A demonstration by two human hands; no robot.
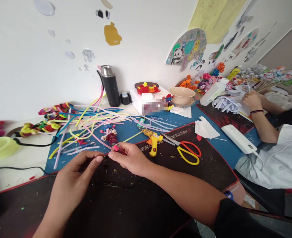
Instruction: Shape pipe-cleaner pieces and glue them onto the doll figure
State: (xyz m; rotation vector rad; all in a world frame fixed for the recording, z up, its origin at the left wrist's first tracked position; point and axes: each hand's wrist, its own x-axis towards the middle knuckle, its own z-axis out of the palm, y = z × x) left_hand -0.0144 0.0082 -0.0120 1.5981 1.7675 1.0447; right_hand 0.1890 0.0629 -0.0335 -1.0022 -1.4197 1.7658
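Between the fingers (96, 162), a thin dark strip (106, 155) runs crosswise.

There are two foreground hands, one left hand (71, 178) and one right hand (131, 159), one pair of scissors (179, 145), one glue gun (155, 142), one flask (110, 88), one bowl (183, 99), one white bottle (213, 92)

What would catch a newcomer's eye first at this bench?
Probably the tangle of bright fuzzy stems, spread to the left of and in front of the dark flask. Next, the red-and-yellow-handled scissors beside the yellow glue gun, to the right of the hands. Then the left hand and right hand, close together at centre, the right holding a small pinkish item I can't identify.
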